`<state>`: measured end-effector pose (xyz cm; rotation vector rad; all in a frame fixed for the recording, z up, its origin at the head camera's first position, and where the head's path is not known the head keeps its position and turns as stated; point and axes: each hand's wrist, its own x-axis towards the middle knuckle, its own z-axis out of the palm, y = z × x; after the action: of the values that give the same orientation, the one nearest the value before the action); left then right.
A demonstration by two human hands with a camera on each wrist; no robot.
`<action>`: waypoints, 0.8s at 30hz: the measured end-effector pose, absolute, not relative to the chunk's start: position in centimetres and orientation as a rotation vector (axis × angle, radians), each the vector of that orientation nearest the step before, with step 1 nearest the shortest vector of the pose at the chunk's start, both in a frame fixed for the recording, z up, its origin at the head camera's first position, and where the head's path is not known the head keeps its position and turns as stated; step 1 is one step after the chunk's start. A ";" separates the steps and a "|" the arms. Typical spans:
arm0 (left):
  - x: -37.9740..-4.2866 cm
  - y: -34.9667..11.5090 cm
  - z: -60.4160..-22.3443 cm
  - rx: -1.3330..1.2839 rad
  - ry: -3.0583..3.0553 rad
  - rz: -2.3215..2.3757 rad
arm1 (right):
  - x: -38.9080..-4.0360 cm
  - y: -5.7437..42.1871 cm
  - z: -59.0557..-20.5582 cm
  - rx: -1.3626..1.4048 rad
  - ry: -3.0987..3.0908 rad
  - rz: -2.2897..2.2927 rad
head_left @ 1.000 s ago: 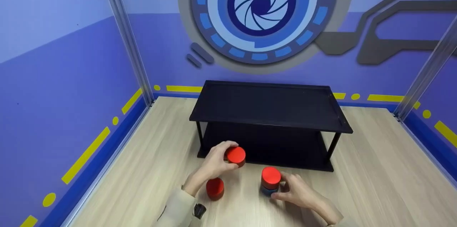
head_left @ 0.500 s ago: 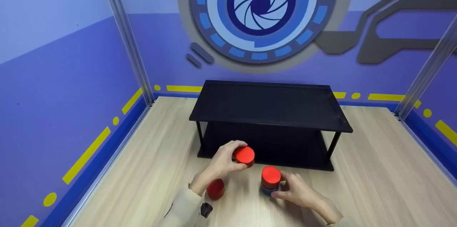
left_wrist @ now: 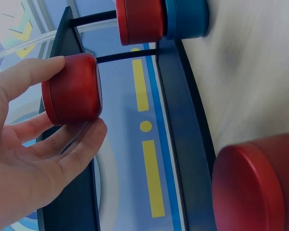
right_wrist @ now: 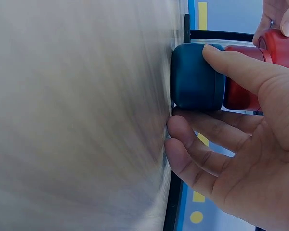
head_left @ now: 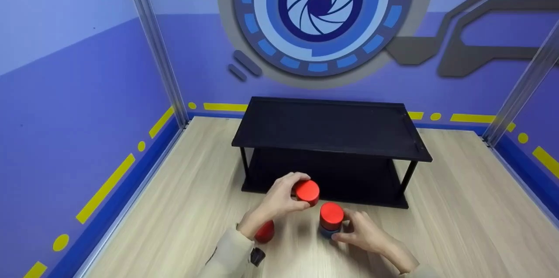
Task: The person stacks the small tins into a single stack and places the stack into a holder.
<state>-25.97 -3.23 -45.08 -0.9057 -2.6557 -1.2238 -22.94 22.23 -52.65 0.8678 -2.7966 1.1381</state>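
pinching the raised red can, left hand: thumb one side, fingers the other, can clear of the counter. right hand has thumb + fingers round the blue can, which sits on the counter w/ the upper red can on top. third red can also on the counter, partly hidden by left wrist/sleeve.

step rn, imo: one can up in the air near the 2-high stack, stack base steadied. next move prob calls for blue can kept still, raised one kept level, no bump on the upper red can. left wrist view shows a gap btwn raised can & stack, so not touching.

surface: pale wood-grain counter, soft shadows. black 2-tier rack just behind the hands, thin posts, rimmed top.

room: blue/purple printed panels on sides + back, yellow dashes low down, big round shutter graphic in bg, metal corner posts.
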 end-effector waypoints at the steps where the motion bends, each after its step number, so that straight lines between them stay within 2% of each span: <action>1: -25.9 -3.1 -45.1 -0.910 -2.658 -1.224 | -22.9 22.2 -52.7 0.869 -2.792 1.143; 24: -25.4 -1.0 -45.3 -0.988 -2.714 -1.214 | -23.0 22.4 -52.7 0.888 -2.831 1.257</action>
<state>-25.44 -1.00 -45.31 -0.9884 -2.7137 -1.2144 -23.03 22.45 -52.70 0.8882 -2.8308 1.2575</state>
